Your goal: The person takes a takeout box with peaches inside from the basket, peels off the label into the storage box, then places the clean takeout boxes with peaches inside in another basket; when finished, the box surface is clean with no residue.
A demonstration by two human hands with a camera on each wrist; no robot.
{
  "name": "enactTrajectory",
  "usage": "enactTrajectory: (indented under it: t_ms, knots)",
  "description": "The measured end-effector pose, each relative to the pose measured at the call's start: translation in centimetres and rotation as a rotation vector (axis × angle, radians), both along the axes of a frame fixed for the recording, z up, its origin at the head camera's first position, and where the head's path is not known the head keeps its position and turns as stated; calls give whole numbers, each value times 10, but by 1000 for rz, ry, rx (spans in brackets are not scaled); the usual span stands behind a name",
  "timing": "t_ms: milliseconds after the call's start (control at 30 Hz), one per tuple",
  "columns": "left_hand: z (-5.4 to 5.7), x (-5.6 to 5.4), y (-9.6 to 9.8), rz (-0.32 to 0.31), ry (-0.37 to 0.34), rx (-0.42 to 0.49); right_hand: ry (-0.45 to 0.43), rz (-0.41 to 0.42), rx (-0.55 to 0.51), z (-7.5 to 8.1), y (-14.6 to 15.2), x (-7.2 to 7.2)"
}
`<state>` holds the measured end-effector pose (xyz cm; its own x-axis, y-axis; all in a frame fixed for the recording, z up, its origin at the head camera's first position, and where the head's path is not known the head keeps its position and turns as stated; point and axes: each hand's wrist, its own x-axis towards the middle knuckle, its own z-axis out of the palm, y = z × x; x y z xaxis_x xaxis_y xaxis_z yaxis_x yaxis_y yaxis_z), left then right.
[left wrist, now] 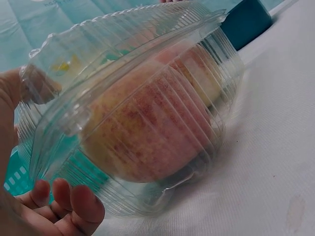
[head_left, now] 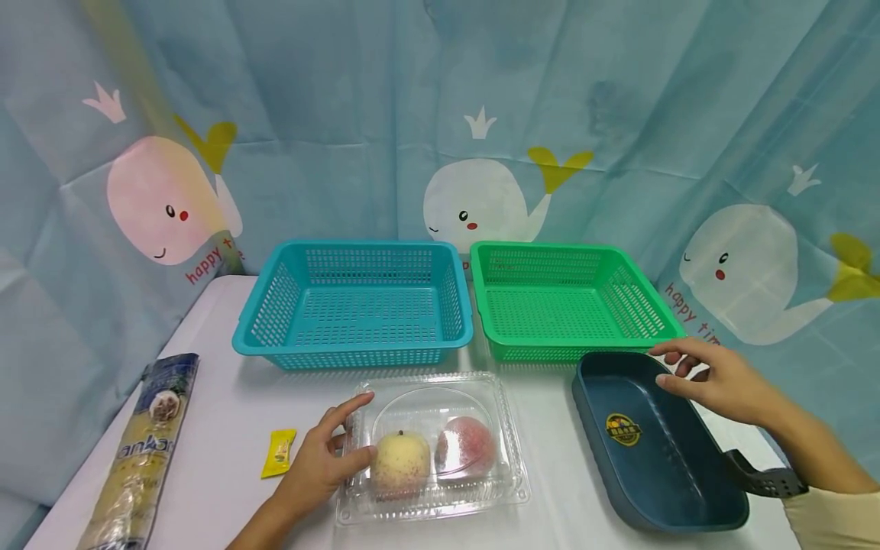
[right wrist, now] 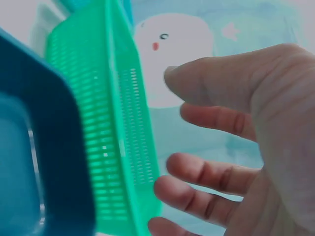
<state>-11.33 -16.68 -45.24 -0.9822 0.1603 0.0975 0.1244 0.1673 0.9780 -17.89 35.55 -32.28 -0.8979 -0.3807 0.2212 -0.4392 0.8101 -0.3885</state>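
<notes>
A clear plastic clamshell box (head_left: 440, 386) with a closed lid stands on the white table. Inside sit a yellow, red-speckled apple (head_left: 401, 462) and a reddish round fruit (head_left: 467, 447). My left hand (head_left: 326, 451) holds the box by its left side, thumb and index finger over the lid's edge; in the left wrist view several curled fingertips (left wrist: 86, 204) show low beside it. My right hand (head_left: 722, 380), fingers loosely bent and holding nothing, hovers at the far right corner of a dark blue tray (head_left: 667, 428) with a gold sticker.
A blue basket (head_left: 357, 357) and a green basket (head_left: 550, 353) stand side by side at the back, before a whale-print curtain (head_left: 357, 99). On the left lie a small yellow packet (head_left: 278, 452) and a long noodle-like package (head_left: 140, 458).
</notes>
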Motion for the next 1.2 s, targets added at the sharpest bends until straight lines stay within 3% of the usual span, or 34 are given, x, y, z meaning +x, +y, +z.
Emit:
enactTrajectory:
  t_ms: [200,400,600,733,900,1200]
  knots:
    - [-1,-1,0,-14,-15,13,72,-56,-50,14,5,-7]
    - [-1,-2,-1,-17,-31,17,72,-115,-121,23,12,-21]
    - [1,-2,-1,-22,-80,41,40,-243,-164,26,16,-36]
    - [3,-2,-2,-36,-99,54,31,-267,-197,21,20,-44]
    - [3,-1,-2,-70,-119,88,53,-240,-216,9,26,-53]
    - [6,0,-1,-42,-151,82,-26,-281,-247,-12,32,-63]
